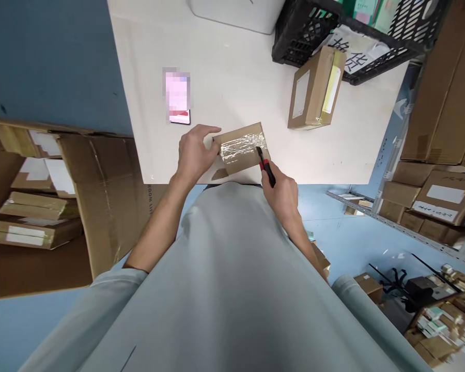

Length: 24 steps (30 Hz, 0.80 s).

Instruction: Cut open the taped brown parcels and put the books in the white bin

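Observation:
A small cardboard box (238, 164) wrapped in shiny clear tape lies near the table's front edge. My left hand (196, 152) grips its left end, thumb against the side and index finger stretched along the top edge. In my right hand (282, 192) is a red and black utility knife (267, 166), its dark tip at the taped face near the box's right end. The fingers wrap round the handle. Whether the blade has cut into the tape is too small to tell.
On the white table (232, 67) lie a phone (180, 98) and a second taped box (313, 93), standing beside a black plastic crate (306, 39). A big open carton (104, 196) with several parcels is at left. Shelves of boxes (442, 194) line the right.

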{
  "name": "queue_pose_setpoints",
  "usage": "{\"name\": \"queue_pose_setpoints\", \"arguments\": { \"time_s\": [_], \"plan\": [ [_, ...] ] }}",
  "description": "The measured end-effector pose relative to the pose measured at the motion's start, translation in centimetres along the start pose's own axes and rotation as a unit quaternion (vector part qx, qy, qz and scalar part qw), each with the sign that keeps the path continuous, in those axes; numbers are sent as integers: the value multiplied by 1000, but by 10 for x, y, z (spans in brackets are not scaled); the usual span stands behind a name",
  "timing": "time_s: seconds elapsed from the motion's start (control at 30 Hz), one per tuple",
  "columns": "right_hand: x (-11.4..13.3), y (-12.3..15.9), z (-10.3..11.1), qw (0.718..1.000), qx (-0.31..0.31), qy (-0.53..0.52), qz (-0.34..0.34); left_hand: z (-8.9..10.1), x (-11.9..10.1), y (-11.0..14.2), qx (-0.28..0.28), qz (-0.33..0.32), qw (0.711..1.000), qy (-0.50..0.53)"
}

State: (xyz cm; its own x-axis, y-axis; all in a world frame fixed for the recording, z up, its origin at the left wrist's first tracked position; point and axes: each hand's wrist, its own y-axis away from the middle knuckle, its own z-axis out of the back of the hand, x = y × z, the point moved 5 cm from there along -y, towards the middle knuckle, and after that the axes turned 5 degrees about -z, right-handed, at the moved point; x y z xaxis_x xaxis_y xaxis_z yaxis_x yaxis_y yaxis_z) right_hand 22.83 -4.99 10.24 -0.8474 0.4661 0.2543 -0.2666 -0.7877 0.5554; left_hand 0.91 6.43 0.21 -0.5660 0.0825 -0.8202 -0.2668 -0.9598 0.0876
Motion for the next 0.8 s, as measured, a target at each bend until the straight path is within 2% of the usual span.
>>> {"name": "queue_pose_setpoints", "arguments": {
  "time_s": [0.07,0.17,0.23,0.3,0.6,0.8],
  "plan": [
    [-14,-8,8,1000,-15,-4,-13,-17,-22,3,7,-62,997,-42],
    [-25,-17,16,1000,-16,0,-9,-52,-51,7,48,-135,987,-73],
    [-28,-21,18,1000,-9,9,0,-72,-60,8,69,-154,982,-85],
    [-30,-25,18,1000,0,28,4,-84,-61,10,73,-154,981,-91],
    [-16,-50,15,991,50,119,36,-93,-51,13,56,-145,983,-101],
    [-3,-53,15,983,63,174,16,-100,-47,13,48,-140,984,-101]
  ]
}}
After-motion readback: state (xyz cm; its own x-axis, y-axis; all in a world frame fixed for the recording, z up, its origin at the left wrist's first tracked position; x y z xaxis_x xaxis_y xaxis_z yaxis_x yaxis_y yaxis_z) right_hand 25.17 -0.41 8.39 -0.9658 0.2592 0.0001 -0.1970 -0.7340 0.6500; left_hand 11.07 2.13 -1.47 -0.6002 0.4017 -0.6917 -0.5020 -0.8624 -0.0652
